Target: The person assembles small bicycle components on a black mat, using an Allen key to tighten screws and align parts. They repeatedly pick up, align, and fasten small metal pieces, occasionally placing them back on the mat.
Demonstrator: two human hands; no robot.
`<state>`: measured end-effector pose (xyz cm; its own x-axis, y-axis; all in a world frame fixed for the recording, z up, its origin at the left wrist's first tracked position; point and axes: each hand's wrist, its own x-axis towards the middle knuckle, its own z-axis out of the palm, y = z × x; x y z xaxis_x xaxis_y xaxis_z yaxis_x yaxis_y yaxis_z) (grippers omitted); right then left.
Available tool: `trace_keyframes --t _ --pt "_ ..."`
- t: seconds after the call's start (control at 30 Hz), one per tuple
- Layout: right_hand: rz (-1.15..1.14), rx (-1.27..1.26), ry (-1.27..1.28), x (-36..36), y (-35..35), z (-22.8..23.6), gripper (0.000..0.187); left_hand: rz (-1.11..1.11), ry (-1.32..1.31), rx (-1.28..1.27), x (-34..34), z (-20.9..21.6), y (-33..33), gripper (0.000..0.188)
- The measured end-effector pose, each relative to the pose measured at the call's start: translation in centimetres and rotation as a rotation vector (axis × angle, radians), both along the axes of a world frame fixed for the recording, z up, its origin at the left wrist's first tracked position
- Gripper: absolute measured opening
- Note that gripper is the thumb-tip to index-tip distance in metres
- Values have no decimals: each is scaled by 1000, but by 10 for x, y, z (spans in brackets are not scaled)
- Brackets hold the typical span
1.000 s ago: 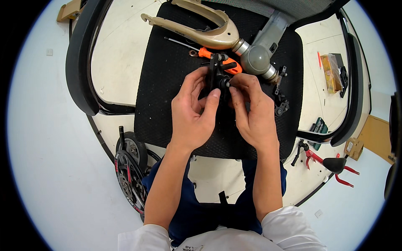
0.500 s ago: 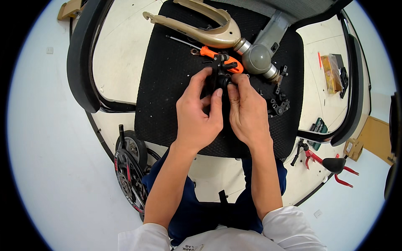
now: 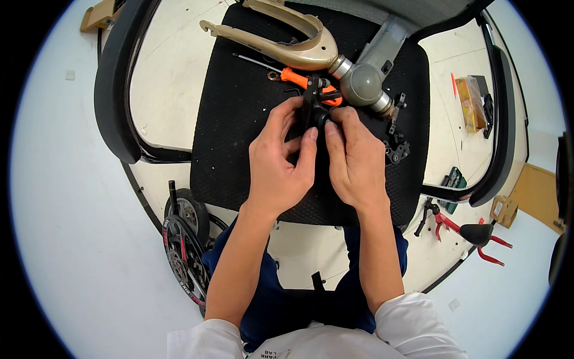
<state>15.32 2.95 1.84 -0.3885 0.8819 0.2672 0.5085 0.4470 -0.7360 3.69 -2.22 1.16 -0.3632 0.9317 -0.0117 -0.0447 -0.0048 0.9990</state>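
Observation:
A small black bike part [image 3: 311,99] with silver bolts and a stubby round arm is held up over the black chair seat [image 3: 224,149]; its exact kind is unclear. My left hand [image 3: 278,158] is closed on its left side, thumb and fingers around it. At its right side, the thumb and index finger of my right hand [image 3: 359,155] pinch a round black piece [image 3: 321,117]. Just beyond lies an orange-handled screwdriver [image 3: 294,76], partly covered by the part. More small black parts [image 3: 396,152] lie right of my right hand.
A beige bike fork [image 3: 311,54] and a grey tube with a rounded joint [image 3: 365,84] lie across the seat's far side. Armrests [image 3: 113,84] flank it. On the floor are wheels [image 3: 188,215], a red frame piece [image 3: 451,224] and a green tool case [image 3: 455,182].
My right fingers have shifted slightly on the round piece, the thumb now straighter along it. The view has moved a little; both hands keep their hold.

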Motion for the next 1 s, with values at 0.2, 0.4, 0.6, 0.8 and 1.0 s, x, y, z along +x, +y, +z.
trace_keyframes --t 0.2,0.4,0.6,0.8,1.0 --pt "5 -147 -121 6 1 8 11 -2 6 -4 3 -1 0 43" --pt "19 -178 15 15 4 7 13 -22 -43 -8 4 2 0 43" --pt "-21 -211 75 9 0 9 18 48 -36 42 2 0 1 41" --pt "14 -347 186 14 6 0 24 65 -26 42 -2 -1 1 41" --pt "-75 -546 356 29 16 6 25 202 -83 -18 -29 -2 2 39"
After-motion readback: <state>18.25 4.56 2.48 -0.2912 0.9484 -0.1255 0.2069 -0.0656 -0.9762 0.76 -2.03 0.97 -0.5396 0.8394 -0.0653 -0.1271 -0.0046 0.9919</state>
